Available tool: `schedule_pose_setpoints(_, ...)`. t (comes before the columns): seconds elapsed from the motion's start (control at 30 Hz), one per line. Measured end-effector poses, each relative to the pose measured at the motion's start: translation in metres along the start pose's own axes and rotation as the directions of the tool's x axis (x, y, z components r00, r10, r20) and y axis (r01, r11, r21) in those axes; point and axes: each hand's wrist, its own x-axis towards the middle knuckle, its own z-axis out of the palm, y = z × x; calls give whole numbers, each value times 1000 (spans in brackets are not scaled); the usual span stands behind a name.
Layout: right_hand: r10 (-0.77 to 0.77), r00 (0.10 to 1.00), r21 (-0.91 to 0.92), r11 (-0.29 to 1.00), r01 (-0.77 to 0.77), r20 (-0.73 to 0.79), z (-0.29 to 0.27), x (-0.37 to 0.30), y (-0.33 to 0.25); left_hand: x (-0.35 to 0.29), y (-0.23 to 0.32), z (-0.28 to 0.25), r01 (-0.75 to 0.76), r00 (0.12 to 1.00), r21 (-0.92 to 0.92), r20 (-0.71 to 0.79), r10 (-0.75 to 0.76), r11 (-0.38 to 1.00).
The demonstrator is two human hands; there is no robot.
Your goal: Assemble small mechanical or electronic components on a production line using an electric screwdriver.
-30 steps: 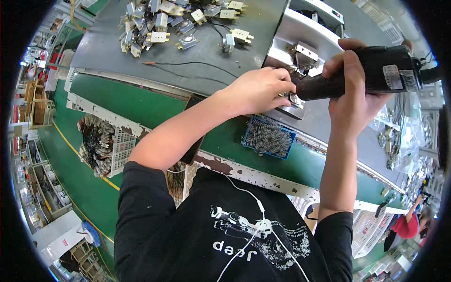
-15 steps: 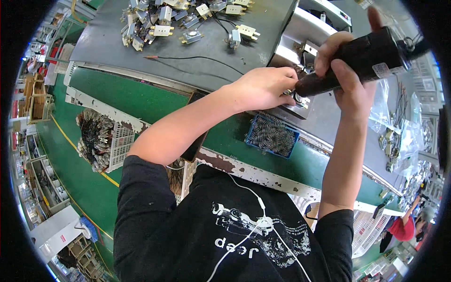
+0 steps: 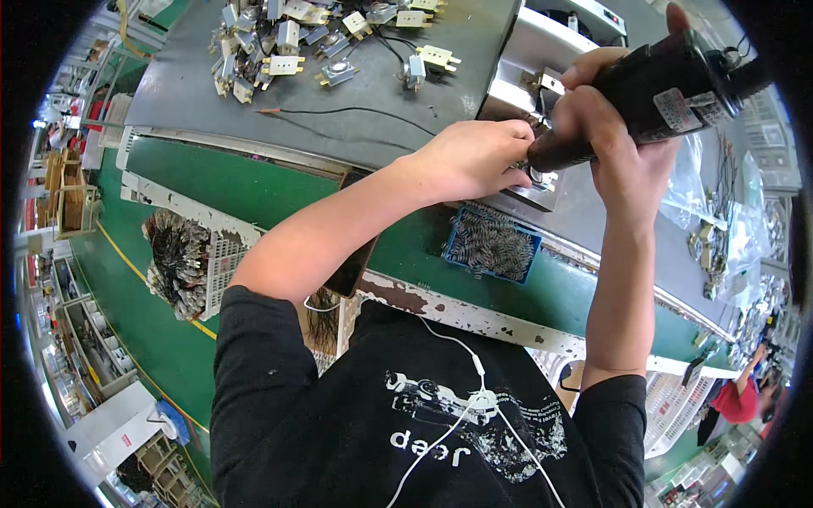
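My right hand (image 3: 625, 157) is wrapped around a black electric screwdriver (image 3: 656, 97), which lies slanted with its narrow nose down and to the left. Close against that nose, my left hand (image 3: 474, 161) has its fingers bent together over a small metal part (image 3: 542, 179) at the front of a shiny metal fixture (image 3: 511, 74). Exactly what the left fingertips grip is hidden, and so is the screwdriver's tip. A pale switch-like piece (image 3: 550, 82) with brass tabs sits farther back in the fixture.
A blue tray (image 3: 531, 256) of coil springs (image 3: 489, 245) stands in front of the fixture. Far left on the grey table (image 3: 182, 93) lies a pile of small metal-and-white switch assemblies (image 3: 284, 38). A thin black wire (image 3: 356, 109) stretches towards my left hand. Plastic bags (image 3: 754, 212) lie at right.
My right fingers have shifted on the screwdriver, and its body is tilted slightly higher. The left hand keeps nearly the same place. The whole view has shifted a little.
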Motion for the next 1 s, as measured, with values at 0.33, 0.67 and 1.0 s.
schedule_pose_setpoints(0.33, -127, 946, 54, 987, 150, -299, -30, 1, -7, -9, 6, -1, -63, 977, -31, -208, 55, 998)
schedule_pose_setpoints(0.67, -542, 831, -841, 384, 382, 129, -38, -39, -9, -28, -19, -44, -3, 999, 46, -53, 6, 999)
schedule_pose_setpoints(1.0, 422, 895, -651, 722, -236, 143, 13, -38, 48, -22, -29, -65, 183, 973, -167, 170, -154, 969)
